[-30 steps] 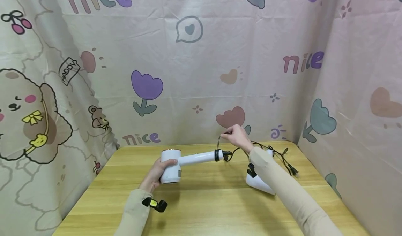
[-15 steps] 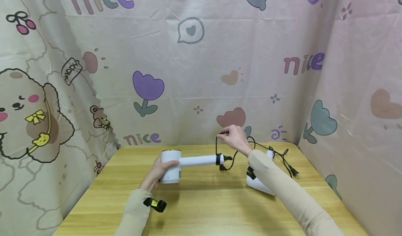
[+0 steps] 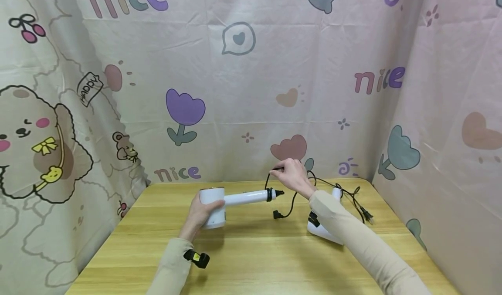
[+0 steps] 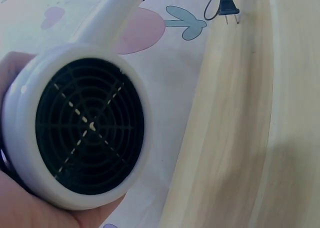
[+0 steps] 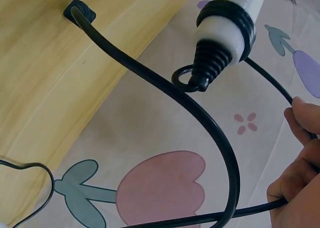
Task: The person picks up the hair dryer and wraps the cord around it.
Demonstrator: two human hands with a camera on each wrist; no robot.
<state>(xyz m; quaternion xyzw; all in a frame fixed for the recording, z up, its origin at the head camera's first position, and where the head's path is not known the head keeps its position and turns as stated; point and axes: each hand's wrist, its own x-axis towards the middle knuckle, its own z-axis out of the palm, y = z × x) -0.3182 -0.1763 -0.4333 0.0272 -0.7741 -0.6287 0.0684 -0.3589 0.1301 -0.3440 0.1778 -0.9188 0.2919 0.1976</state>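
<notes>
A white hair dryer (image 3: 211, 210) is held off the table by my left hand (image 3: 199, 212), which grips its head from the left with the thumb across the near side. Its handle points right; in the left wrist view a round black grille (image 4: 90, 127) faces the camera. Several turns of black cord (image 5: 225, 15) wrap the handle's end beside a ribbed sleeve (image 5: 212, 60). My right hand (image 3: 292, 173) pinches the cord above and right of that end, the cord running taut between them. From the right hand, a length of cord hangs to a black plug (image 3: 277, 215).
Under the right forearm, partly hidden, lies a white object (image 3: 325, 234) with a narrow upper part. Near it are a loose tangle of black cord (image 3: 353, 191) and a plug (image 3: 368, 216) on the wooden table (image 3: 251, 260). A printed curtain (image 3: 251, 90) encloses the back and sides.
The cord's plug has come away from the handle end and hangs lower. My right hand has dipped slightly, still pinching the cord. The dryer's handle has tilted a little.
</notes>
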